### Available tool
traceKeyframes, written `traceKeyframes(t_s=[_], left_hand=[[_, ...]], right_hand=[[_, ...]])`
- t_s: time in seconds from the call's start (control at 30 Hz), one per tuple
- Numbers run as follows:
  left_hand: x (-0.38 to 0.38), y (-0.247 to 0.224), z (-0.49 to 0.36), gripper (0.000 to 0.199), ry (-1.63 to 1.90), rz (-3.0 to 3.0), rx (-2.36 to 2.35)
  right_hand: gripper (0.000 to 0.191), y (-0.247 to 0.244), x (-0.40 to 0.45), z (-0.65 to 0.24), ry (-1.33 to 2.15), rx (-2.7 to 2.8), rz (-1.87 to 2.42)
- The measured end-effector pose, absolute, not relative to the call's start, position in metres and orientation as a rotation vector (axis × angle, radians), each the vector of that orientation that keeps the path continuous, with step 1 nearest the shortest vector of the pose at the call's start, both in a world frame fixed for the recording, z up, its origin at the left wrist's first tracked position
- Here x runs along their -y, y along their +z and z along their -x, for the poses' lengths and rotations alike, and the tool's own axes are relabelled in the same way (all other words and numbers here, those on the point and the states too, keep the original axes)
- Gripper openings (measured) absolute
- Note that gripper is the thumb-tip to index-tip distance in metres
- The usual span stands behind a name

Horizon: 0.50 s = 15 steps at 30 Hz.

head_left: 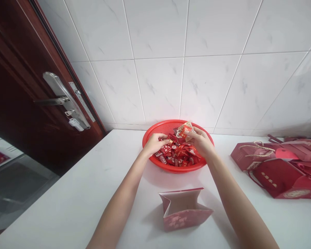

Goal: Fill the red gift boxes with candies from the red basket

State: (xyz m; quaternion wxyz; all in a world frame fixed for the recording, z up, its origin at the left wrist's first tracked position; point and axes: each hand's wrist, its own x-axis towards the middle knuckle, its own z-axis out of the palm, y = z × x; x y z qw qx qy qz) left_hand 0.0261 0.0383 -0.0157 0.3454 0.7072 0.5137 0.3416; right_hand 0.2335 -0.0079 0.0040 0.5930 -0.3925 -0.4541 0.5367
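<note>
A red plastic basket [178,169] holds a heap of red wrapped candies [177,154]. My right hand [202,141] is over the basket's right side, closed on several candy packets [186,131] with red, cream and dark wrappers. Inside the left part of the basket, my left hand [155,143] has its thumb and fingers pinched at a gold and red wrapped candy [171,140]. Nearer to me, between my forearms, an open red paper gift bag [186,219] stands upright, its white inner walls showing.
Several red gift boxes [280,180] with cord handles are grouped at the right on the white table [93,193]. A tiled wall [158,86] rises behind the basket. To the left is a dark red door [23,86] with keys [76,123] hanging from its lock.
</note>
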Motion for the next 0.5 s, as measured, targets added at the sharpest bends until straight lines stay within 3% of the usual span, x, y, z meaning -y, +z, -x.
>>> traceKeyframes(t_s=[0.3,0.5], left_hand=[[-0.039,-0.016,-0.025,0.032,0.961,-1.980,-1.543],[-0.029,-0.013,-0.031,0.022,0.582,-2.174,-1.338]], right_hand=[[0.034,0.002,0.007,-0.233,1.236,1.055,0.932],[0.032,0.001,0.007,-0.233,1.239,1.070,0.931]])
